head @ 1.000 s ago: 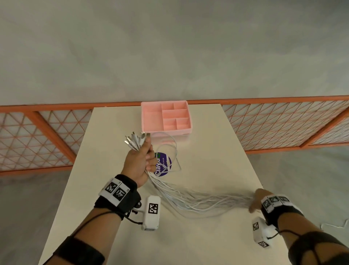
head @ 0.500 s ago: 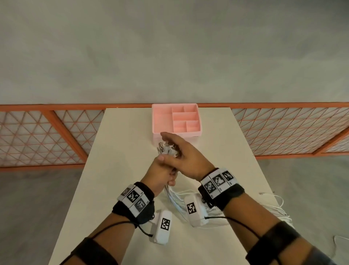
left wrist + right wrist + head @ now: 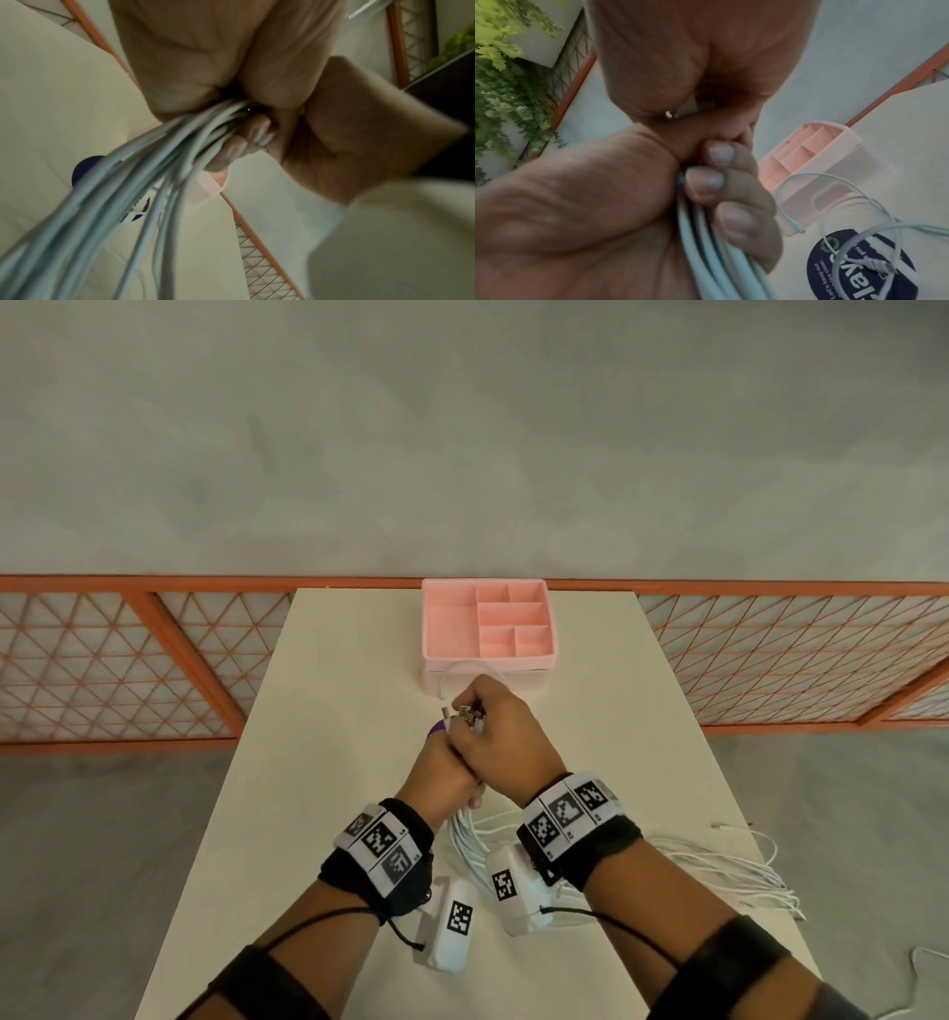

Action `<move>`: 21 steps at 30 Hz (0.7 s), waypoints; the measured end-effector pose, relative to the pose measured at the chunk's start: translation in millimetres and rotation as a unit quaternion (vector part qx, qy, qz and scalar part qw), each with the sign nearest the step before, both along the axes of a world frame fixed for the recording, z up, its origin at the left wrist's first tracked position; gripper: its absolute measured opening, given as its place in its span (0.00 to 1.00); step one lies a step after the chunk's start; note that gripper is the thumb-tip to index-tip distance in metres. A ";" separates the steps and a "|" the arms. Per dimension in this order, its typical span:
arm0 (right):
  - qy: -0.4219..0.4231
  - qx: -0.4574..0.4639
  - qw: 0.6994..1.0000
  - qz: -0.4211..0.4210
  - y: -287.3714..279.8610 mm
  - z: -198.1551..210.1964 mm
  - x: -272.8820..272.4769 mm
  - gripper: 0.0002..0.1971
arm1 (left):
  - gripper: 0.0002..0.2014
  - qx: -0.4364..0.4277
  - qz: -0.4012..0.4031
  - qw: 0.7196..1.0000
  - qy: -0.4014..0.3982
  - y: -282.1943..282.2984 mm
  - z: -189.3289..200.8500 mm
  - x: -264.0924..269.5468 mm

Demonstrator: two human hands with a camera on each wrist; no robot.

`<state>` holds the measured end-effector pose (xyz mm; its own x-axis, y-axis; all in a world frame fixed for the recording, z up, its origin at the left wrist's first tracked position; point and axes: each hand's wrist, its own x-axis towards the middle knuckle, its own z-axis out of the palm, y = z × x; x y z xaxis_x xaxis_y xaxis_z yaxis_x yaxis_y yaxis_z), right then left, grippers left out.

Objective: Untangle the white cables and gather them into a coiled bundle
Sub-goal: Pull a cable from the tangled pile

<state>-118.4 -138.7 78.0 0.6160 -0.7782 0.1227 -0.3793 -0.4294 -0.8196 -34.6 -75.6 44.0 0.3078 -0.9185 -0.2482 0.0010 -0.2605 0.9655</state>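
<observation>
A long, cream-coloured rectangular tabletop (image 3: 328,814) is carrying every item, running away from the viewer toward an orange metal lattice fence (image 3: 128,660) that is crossing behind its far edge. A pink plastic organiser tray with several compartments (image 3: 447,629) is sitting at the far middle of the tabletop. The bundle of thin white cables (image 3: 464,839) is being held upright above the middle of the tabletop; its loose lengths are trailing down between the wrists, running right across the surface and spilling over the right edge. One separate strand is looping just in front of the tray. A round dark purple sticker with white lettering (image 3: 859,270) is lying flat on the tabletop near the tray, beneath that loop and partly hidden by the hands in the head view.

The left hand (image 3: 441,773) is gripping the bundle in a closed fist, its fingers (image 3: 706,182) curling fully round the strands, as both wrist views are showing. The right hand (image 3: 506,737) is lying over and against the left, its fingers bent down onto the metal-tipped connector ends (image 3: 464,713) that are projecting from the top of the left fist; it is closing round those ends, though the exact contact of each finger is hidden. Both wrists are wearing black straps with black-and-white coded markers (image 3: 380,845).
</observation>
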 end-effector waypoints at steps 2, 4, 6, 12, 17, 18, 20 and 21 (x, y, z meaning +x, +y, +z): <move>0.024 -0.016 1.000 0.010 3.9 -0.3 4.6 0.08 | 0.06 0.028 0.003 0.999 -0.019 -3.3 -8.2 -1.2; 0.074 -0.027 0.997 0.027 8.5 -2.8 7.3 0.19 | 0.08 0.044 0.002 0.998 -0.039 -4.9 -13.6 -4.2; 0.085 -0.001 0.995 0.043 10.4 -5.2 5.1 0.28 | 0.07 0.053 0.003 0.997 -0.056 -3.1 -14.6 -3.9; -0.050 0.257 0.965 0.021 15.5 -37.2 -14.4 0.49 | 0.11 -0.026 0.142 0.969 0.198 8.9 -4.9 15.8; 0.108 0.236 0.954 0.148 31.4 -64.1 -22.6 0.14 | 0.13 -0.048 0.196 0.928 0.312 4.2 -2.1 20.0; 0.115 0.226 0.957 0.139 32.7 -65.6 -22.6 0.16 | 0.12 -0.049 0.198 0.930 0.305 5.8 -4.3 20.4; 0.108 0.197 0.966 0.125 31.7 -68.4 -21.4 0.17 | 0.11 -0.050 0.194 0.936 0.288 10.7 -9.5 20.7; 0.099 0.182 0.971 0.121 30.7 -69.3 -21.4 0.18 | 0.12 -0.047 0.190 0.937 0.288 12.9 -11.8 20.6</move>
